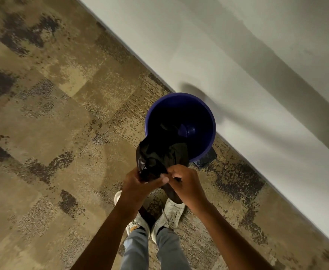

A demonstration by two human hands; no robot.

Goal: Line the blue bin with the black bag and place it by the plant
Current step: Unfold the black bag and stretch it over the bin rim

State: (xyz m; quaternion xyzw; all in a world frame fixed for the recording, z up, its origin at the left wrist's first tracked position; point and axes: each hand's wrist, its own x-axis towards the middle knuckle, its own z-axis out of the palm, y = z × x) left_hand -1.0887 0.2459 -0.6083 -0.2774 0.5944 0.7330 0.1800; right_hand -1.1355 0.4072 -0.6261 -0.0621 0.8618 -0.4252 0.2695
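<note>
blue bin (208, 114) upright on patterned carpet (42, 133), far of the feet, right beside the white wall (237, 65), mouth open upward. black bag (159, 154) bunched and crumpled, draped over the bin's near rim, part hanging inside, part trailing down toward the shoes (171, 213). left hand (138, 184) clamped on the bag's near end, fingers closed round the plastic. right hand (185, 182) touching the left, fingertips pinched on the same bunch of bag. both hands held near of the bin, above the feet. another dark bit of plastic (206, 158) on the carpet at the bin's near right side, against its base. grey trouser legs (152, 250) at the near edge.
</note>
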